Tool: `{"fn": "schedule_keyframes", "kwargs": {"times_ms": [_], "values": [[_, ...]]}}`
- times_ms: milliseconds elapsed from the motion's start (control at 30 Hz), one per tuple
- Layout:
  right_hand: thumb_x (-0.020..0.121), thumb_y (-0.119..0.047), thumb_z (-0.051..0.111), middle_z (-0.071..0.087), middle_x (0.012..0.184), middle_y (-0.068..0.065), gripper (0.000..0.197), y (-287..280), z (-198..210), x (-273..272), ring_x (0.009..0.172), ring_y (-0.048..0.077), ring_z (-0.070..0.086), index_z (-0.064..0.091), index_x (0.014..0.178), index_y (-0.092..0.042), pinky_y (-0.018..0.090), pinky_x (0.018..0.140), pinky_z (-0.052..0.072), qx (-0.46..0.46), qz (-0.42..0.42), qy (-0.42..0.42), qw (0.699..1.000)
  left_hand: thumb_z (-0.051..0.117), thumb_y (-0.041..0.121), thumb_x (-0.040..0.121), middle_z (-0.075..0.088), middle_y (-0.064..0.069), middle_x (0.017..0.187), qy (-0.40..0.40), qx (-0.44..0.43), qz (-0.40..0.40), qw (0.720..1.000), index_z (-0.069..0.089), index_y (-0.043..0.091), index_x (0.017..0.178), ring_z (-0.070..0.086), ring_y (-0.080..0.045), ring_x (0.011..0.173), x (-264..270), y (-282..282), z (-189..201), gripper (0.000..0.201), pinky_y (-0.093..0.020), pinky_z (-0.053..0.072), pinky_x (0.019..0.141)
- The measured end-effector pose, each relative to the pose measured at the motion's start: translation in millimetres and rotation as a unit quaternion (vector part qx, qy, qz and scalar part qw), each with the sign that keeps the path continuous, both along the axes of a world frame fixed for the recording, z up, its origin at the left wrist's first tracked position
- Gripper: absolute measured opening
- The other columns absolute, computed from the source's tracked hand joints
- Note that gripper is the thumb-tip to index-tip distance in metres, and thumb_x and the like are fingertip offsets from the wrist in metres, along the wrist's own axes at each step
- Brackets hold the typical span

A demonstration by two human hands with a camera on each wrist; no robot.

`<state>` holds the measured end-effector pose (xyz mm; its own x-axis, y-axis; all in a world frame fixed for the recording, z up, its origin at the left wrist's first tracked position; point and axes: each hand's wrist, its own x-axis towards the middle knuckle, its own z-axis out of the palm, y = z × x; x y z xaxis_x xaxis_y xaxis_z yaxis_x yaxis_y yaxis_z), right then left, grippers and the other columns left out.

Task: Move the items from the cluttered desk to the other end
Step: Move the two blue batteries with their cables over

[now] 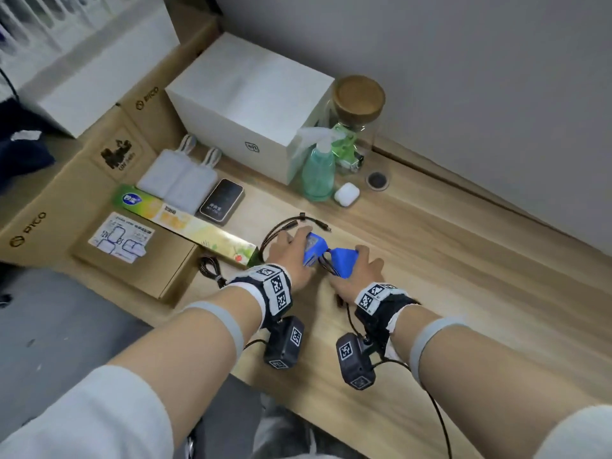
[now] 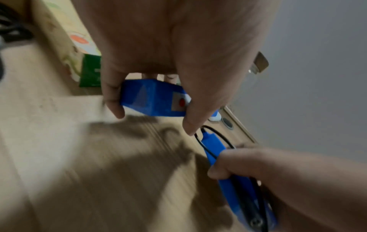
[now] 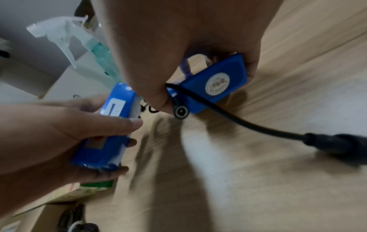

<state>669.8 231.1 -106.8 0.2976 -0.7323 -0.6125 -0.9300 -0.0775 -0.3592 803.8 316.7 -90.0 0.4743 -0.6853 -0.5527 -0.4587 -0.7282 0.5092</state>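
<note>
Left hand: the left hand [image 1: 291, 260] curls its fingers and thumb round the left blue pack [image 1: 313, 248], clamped across its short sides, as the left wrist view shows.
Right hand: the right hand [image 1: 359, 271] grips the right blue pack [image 1: 344, 261], with a black cable [image 3: 228, 113] pinched under the thumb beside it.
Where the packs are: both sit just in front of the white box [image 1: 251, 104], on the near side of the spray bottle [image 1: 318, 170], over bare wood of the table [image 1: 463, 276]. Shadows under them in the wrist views suggest they are lifted slightly, though I cannot tell for certain.
Axis and heading: the left pack's long axis runs across the left palm, its red-dotted end toward the thumb. The right pack's long axis runs from the white box side toward the person, its round sticker facing the wrist camera.
Link: short black leads join the two packs, and looped leads [image 1: 291, 225] trail toward the white box.
Risk, cable: the trailing leads could probably snag the long green carton [image 1: 188, 223] beside the left pack and drag it along.
Risk, pull: moving the hands apart would likely strain the joining leads.
Risk, knock: a wide swing could tip the spray bottle or nudge the earbud case [image 1: 346, 194] next to it.
</note>
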Motion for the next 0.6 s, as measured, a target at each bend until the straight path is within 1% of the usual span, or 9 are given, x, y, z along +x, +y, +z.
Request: {"fn": "schedule_keyframes", "kwargs": {"times_ms": [100,167,267,333,400,467,533,600], "values": [[0.065,-0.044,0.068,0.033,0.124,0.012,0.087,-1,-5,18,0.102,0.041,0.057,0.024,0.139,-0.028,0.039,0.091,0.05,-0.027,-0.016,0.003,1.0,0.069,0.035,0.082,0.036,-0.011,0.127,-0.043,0.013,-0.017,0.999,0.038,0.032,0.14,0.054,-0.038,0.114,15,-7,-5,0.066,-0.045,0.05,0.097],[0.065,-0.048,0.07,0.033,0.126,0.013,0.091,-3,-8,29,0.104,0.041,0.056,0.023,0.141,-0.028,0.038,0.091,0.05,-0.033,-0.021,0.005,0.999,0.066,0.042,0.082,0.04,-0.011,0.125,-0.08,0.022,-0.014,0.996,0.039,0.033,0.135,0.056,-0.037,0.111,25,-15,-4,0.061,-0.044,0.052,0.09],[0.066,-0.052,0.072,0.034,0.125,0.012,0.093,-5,-11,43,0.103,0.04,0.056,0.023,0.141,-0.028,0.038,0.088,0.049,-0.038,-0.028,-0.003,0.999,0.064,0.046,0.082,0.041,-0.011,0.125,-0.138,0.026,0.006,0.99,0.038,0.034,0.136,0.052,-0.035,0.118,41,-25,-4,0.062,-0.043,0.048,0.084],[0.067,-0.048,0.076,0.035,0.125,0.013,0.094,-6,-13,53,0.105,0.039,0.055,0.023,0.141,-0.026,0.036,0.088,0.047,-0.039,-0.028,-0.005,0.999,0.063,0.047,0.082,0.04,-0.012,0.129,-0.167,0.022,0.017,0.986,0.037,0.031,0.138,0.046,-0.034,0.124,52,-29,-7,0.064,-0.044,0.047,0.086],[0.067,-0.046,0.078,0.035,0.127,0.014,0.097,-7,-14,61,0.106,0.039,0.055,0.022,0.143,-0.025,0.035,0.088,0.048,-0.031,-0.032,-0.015,0.999,0.063,0.052,0.081,0.039,-0.013,0.135,-0.204,0.036,0.016,0.978,0.034,0.028,0.141,0.042,-0.034,0.129,64,-29,-12,0.07,-0.045,0.044,0.092],[0.067,-0.047,0.079,0.035,0.13,0.015,0.101,-8,-15,67,0.108,0.039,0.054,0.02,0.147,-0.025,0.036,0.091,0.049,-0.019,-0.036,-0.043,0.998,0.061,0.06,0.08,0.038,-0.013,0.138,-0.232,0.065,0.03,0.97,0.031,0.027,0.142,0.042,-0.032,0.13,75,-27,-15,0.076,-0.049,0.037,0.099],[0.071,-0.047,0.078,0.035,0.134,0.015,0.104,-9,-15,72,0.115,0.038,0.051,0.016,0.151,-0.025,0.036,0.095,0.045,-0.006,-0.027,-0.071,0.997,0.062,0.058,0.077,0.038,-0.013,0.138,-0.228,0.079,0.059,0.969,0.03,0.026,0.141,0.043,-0.032,0.13,85,-22,-19,0.077,-0.052,0.034,0.101],[0.074,-0.044,0.078,0.036,0.136,0.015,0.103,-9,-15,78,0.12,0.036,0.048,0.014,0.153,-0.023,0.035,0.098,0.042,0.004,-0.019,-0.098,0.995,0.065,0.057,0.075,0.039,-0.013,0.139,-0.213,0.08,0.084,0.97,0.029,0.025,0.14,0.042,-0.033,0.131,93,-16,-22,0.081,-0.053,0.036,0.101]]}}
